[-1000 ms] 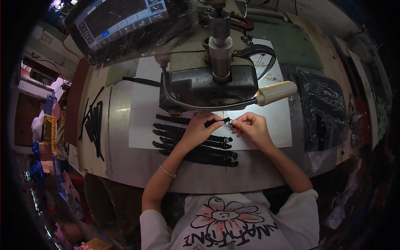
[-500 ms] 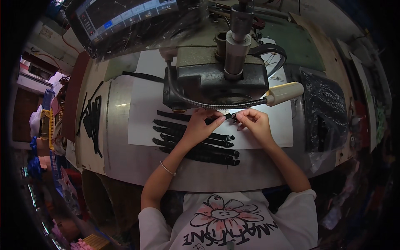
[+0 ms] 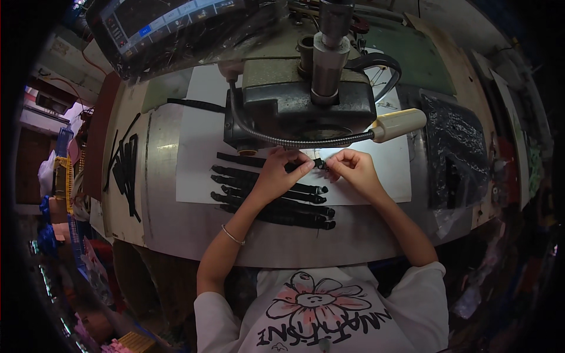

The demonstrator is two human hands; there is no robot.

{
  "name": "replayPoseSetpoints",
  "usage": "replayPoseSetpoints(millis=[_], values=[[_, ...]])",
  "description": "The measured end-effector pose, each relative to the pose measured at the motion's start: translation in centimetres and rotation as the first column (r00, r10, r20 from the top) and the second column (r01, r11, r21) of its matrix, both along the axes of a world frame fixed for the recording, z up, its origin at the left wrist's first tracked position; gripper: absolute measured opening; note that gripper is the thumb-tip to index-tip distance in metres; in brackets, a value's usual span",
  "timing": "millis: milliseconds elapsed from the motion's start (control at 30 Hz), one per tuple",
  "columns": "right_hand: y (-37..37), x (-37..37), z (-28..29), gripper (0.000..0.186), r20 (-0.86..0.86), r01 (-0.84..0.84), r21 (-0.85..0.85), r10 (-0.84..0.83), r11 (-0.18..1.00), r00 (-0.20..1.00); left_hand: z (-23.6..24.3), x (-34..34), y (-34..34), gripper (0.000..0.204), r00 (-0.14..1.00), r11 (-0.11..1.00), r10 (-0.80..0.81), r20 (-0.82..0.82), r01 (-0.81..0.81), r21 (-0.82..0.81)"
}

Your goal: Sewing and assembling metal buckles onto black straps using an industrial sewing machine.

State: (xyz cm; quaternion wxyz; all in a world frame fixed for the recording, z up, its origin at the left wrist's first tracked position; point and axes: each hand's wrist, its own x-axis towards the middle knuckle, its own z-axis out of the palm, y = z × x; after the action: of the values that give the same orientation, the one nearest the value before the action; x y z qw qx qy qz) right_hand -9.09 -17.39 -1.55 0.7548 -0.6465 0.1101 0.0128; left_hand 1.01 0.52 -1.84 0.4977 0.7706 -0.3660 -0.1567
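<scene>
My left hand (image 3: 278,176) pinches a black strap with its thumb and fingers, just below the head of a black industrial machine (image 3: 300,112). My right hand (image 3: 358,173) grips the strap's end (image 3: 318,163), where a small dark fitting shows between the fingertips; its detail is too small to make out. Several similar black straps (image 3: 312,220) lie side by side beneath my left hand, on a white sheet (image 3: 382,188) and the metal tabletop, with small fittings at their right ends. A cream lamp on a flexible metal neck (image 3: 398,122) hangs just above my right hand.
A touchscreen wrapped in clear plastic (image 3: 165,26) stands at top left. A pile of black strips (image 3: 126,170) lies on the left of the table (image 3: 176,241). A black plastic-covered bundle (image 3: 453,153) lies at the right. Baskets and bags (image 3: 65,182) crowd the far left.
Both hands still hold the strap. The white piece at my right fingertips a second ago now looks dark. The whole view has shifted slightly, so the scene sits a little higher.
</scene>
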Motion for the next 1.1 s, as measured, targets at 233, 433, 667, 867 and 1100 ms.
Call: replayPoseSetpoints(millis=[233,433,667,867,1100], values=[[1.2,-0.7,0.7,0.014,0.076,0.154,-0.188,-0.142,0.97,0.987,0.2,-0.3,-0.2,0.017,0.997,1.0,-0.008,0.074,0.008,-0.001],[2.1,-0.9,0.9,0.012,0.251,0.256,-0.575,-0.13,0.777,0.959,0.0,-0.9,-0.5,0.012,0.97,0.999,0.034,0.239,-0.038,0.011],[2.1,-0.8,1.1,0.011,0.273,0.26,-0.623,-0.107,0.737,0.956,-0.3,-1.3,-0.7,0.011,0.952,0.996,0.08,0.296,-0.085,0.003],[2.8,-0.7,0.3,0.01,0.314,0.275,-0.706,-0.06,0.653,0.948,-0.3,-1.8,-0.9,0.01,0.943,0.999,0.034,0.332,-0.045,0.026],[1.9,-0.4,0.2,0.012,0.281,0.227,-0.553,-0.077,0.801,0.957,-0.3,-1.7,-0.8,0.01,0.919,0.989,0.12,0.375,-0.143,0.035]])
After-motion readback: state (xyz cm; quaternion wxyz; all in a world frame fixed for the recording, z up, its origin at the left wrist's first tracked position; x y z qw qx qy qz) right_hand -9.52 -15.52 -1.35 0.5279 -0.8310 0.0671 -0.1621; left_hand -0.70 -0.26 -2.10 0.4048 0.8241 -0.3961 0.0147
